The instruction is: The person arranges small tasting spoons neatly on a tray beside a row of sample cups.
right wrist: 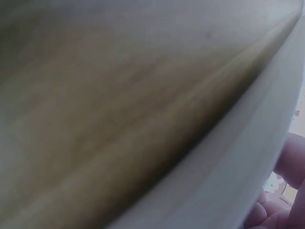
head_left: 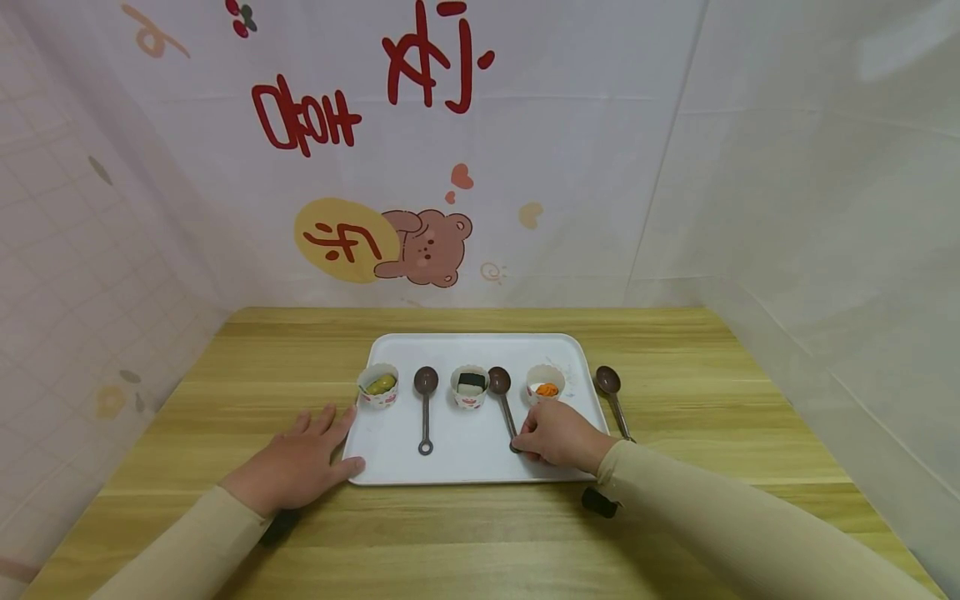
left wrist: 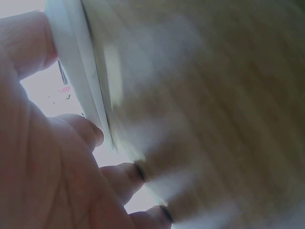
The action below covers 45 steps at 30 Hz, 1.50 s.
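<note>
A white tray (head_left: 465, 467) lies on the wooden table, holding three paper cups and two brown spoons. My right hand (head_left: 561, 435) pinches the handle end of the spoon (head_left: 500, 382) beside the middle cup; that spoon's bowl is close to the cup. With its fingers spread, my left hand (head_left: 300, 460) touches the tray's left edge, also seen in the left wrist view. The left cup (head_left: 378, 398) contains green and yellow food, the middle cup (head_left: 469, 400) a black-and-white piece, the right cup (head_left: 538, 377) something orange. Another spoon (head_left: 426, 381) lies between the left and middle cups.
A third brown spoon (head_left: 609, 381) lies on the table (head_left: 675, 350) just right of the tray, its handle end near my right forearm. White patterned cloth (head_left: 585, 167) closes off the back and both sides of the table.
</note>
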{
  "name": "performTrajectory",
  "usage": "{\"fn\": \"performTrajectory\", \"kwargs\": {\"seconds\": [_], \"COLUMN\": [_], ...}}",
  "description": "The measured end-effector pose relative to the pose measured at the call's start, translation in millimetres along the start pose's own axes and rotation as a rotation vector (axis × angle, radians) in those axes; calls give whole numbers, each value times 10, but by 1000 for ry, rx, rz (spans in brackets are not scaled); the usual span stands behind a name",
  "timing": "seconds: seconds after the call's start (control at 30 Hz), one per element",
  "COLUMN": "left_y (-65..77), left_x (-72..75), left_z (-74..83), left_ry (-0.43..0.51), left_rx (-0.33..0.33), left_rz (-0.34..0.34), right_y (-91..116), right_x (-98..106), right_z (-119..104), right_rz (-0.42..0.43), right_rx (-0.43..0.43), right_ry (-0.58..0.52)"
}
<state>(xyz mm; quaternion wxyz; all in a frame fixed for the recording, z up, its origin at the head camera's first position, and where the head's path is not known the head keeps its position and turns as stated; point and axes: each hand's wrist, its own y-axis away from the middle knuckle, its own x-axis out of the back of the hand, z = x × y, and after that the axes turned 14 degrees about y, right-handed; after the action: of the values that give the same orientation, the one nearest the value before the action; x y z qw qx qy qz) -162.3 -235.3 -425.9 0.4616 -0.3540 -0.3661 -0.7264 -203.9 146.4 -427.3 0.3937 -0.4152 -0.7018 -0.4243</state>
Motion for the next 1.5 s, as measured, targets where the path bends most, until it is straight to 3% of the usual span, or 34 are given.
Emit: {"fn": "performTrajectory", "kwargs": {"seconds": [0.73, 0.93, 1.23, 1.5], "left_y": [13, -15, -23, -14], "left_x": [-9, -23, -17, -19], "left_z": [11, -14, -17, -16], "left_ry": [5, -8, -13, -12], "left_rx": [-5, -2, 8, 0], "left_rz": [7, 4, -3, 5], "right_y": [-4, 12, 75, 156], "right_x": [-5, 10, 45, 152], "right_z": [-1, 33, 134, 174], "right_rz": [-2, -26, -31, 80], "right_rx": [-4, -16, 35, 114], "right_ry": [24, -41, -178, -82]}}
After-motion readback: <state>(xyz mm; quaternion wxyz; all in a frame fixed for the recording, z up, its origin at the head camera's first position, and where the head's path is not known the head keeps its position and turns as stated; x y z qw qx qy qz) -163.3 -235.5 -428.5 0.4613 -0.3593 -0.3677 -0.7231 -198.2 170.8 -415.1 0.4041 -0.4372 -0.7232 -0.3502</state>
